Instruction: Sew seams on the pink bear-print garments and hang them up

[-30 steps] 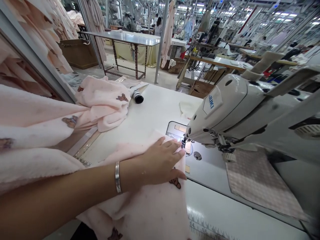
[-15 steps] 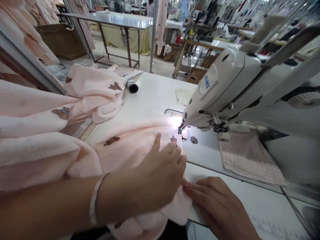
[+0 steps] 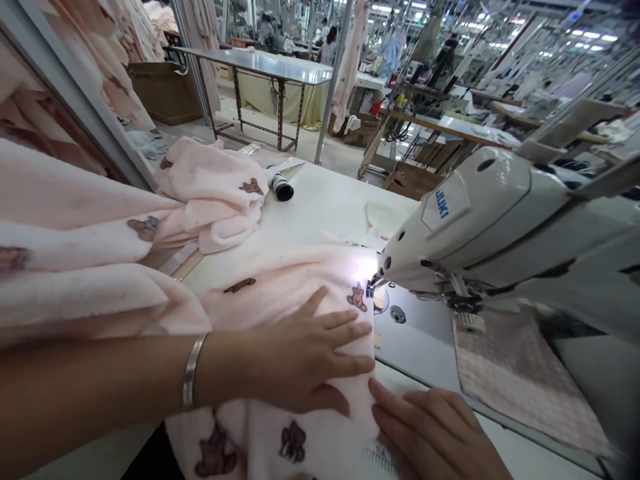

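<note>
One pale pink fleece cloth (image 3: pixel 300 280) printed with small brown bears lies at the frame's centre, its edge under the needle of one white sewing machine (image 3: pixel 480 220). The left hand (image 3: pixel 305 353) presses it flat, fingers spread. The right hand (image 3: pixel 435 433), lower right, rests open against its edge on the counter (image 3: pixel 325 207). A second pink heap (image 3: pixel 215 193) sits upper left.

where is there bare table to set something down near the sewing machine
Bare white table lies between the fabric pile, the black roll and the sewing machine. It is crowded at the needle, where the left hand and right hand press pink fabric.
</note>
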Available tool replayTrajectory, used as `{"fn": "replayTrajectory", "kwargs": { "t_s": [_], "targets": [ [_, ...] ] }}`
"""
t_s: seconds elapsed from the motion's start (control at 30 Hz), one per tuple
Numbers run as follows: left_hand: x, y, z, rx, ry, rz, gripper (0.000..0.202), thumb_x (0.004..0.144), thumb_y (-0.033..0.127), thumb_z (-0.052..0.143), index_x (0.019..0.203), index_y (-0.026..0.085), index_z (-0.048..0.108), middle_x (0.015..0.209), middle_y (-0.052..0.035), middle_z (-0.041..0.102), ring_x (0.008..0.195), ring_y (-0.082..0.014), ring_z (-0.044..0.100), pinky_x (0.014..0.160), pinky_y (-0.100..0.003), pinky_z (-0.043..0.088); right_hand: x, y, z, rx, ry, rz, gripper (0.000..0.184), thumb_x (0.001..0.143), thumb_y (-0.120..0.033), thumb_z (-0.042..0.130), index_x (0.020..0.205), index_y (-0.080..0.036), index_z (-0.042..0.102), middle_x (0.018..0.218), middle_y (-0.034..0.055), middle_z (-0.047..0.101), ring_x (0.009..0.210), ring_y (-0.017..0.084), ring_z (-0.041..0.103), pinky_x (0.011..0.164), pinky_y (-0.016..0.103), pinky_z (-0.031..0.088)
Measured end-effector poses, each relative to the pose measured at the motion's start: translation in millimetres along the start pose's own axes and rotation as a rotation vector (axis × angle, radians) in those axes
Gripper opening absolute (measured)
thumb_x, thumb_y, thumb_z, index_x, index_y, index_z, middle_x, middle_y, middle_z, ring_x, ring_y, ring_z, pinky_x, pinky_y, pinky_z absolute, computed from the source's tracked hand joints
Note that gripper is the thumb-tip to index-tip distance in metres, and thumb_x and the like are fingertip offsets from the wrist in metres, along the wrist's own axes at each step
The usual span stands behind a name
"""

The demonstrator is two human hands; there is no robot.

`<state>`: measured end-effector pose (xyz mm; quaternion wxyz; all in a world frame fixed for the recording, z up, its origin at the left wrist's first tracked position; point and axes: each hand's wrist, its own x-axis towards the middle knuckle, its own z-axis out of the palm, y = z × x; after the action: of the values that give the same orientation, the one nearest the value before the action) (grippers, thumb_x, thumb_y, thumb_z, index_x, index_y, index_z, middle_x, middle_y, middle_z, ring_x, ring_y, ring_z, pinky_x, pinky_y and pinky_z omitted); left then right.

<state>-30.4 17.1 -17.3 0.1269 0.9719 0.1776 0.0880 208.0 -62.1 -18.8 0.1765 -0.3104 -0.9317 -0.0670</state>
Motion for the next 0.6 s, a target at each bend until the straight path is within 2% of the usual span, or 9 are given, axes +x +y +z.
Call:
{"fn": "replayTrajectory", "kwargs": {
  "t_s": [0.13, 0.23, 0.33, 0.43, 0.53, 0.6],
  "targets": [
    [18, -41, -8.9, 0.046, 0.007, 0.11, 0.047, 0.091, 0.049, 0.045, 0.132, 0.026, 0.046, 0.137, -0.013, 0.046, 0.128, -0.0268, 0.04, 0.108, -0.056, 0.02, 14, 21, 12, 0.089, 0.071, 0.142, 0.019, 0.088, -0.014, 0.05, 0.095, -0.019, 0.067, 0.109, 0.0035, 0.068, 0.083, 0.015, 0.058, 0.074, 0.031, 0.04],
    [35, -69, -15.2, 0.084, 0.001, 0.162, 0.047, 0.09, 0.052, 0.044, 0.126, 0.023, 0.05, 0.13, -0.0127, 0.051, 0.119, -0.0261, 0.047, 0.107, -0.052, 0.023, 23, 40, 20, 0.067, 0.056, 0.189, 0.018, 0.087, -0.014, 0.052, 0.097, -0.02, 0.067, 0.104, 0.0065, 0.067, 0.085, 0.016, 0.058, 0.073, 0.031, 0.042],
    [51, -92, -18.9, 0.131, -0.012, 0.185, 0.046, 0.089, 0.053, 0.043, 0.12, 0.02, 0.054, 0.132, -0.0124, 0.05, 0.119, -0.026, 0.047, 0.105, -0.046, 0.027, 27, 60, 28, 0.0, 0.041, 0.19, 0.017, 0.089, -0.019, 0.052, 0.099, -0.02, 0.065, 0.091, 0.0052, 0.064, 0.079, 0.014, 0.06, 0.071, 0.028, 0.045],
    [69, -116, -20.2, 0.197, -0.026, 0.198, 0.046, 0.089, 0.052, 0.045, 0.121, 0.021, 0.053, 0.137, -0.0111, 0.046, 0.122, -0.0258, 0.043, 0.103, -0.042, 0.029, 29, 75, 37, -0.037, 0.055, 0.183, 0.018, 0.09, -0.021, 0.052, 0.103, -0.02, 0.064, 0.086, 0.0035, 0.064, 0.075, 0.011, 0.06, 0.068, 0.024, 0.046],
    [86, -139, -21.9, 0.234, -0.043, 0.206, 0.047, 0.09, 0.05, 0.044, 0.127, 0.021, 0.051, 0.141, -0.0094, 0.043, 0.127, -0.0257, 0.039, 0.103, -0.041, 0.027, 30, 80, 43, -0.039, 0.063, 0.186, 0.02, 0.089, -0.019, 0.053, 0.106, -0.02, 0.063, 0.086, 0.003, 0.064, 0.077, 0.011, 0.06, 0.07, 0.023, 0.045],
    [91, -145, -22.7, 0.227, -0.053, 0.198, 0.05, 0.09, 0.05, 0.043, 0.13, 0.021, 0.048, 0.142, -0.0091, 0.042, 0.13, -0.0248, 0.037, 0.105, -0.041, 0.026, 31, 79, 42, -0.036, 0.063, 0.19, 0.019, 0.089, -0.019, 0.052, 0.105, -0.02, 0.063, 0.085, 0.0028, 0.064, 0.077, 0.011, 0.06, 0.071, 0.023, 0.045]
  ]
}}
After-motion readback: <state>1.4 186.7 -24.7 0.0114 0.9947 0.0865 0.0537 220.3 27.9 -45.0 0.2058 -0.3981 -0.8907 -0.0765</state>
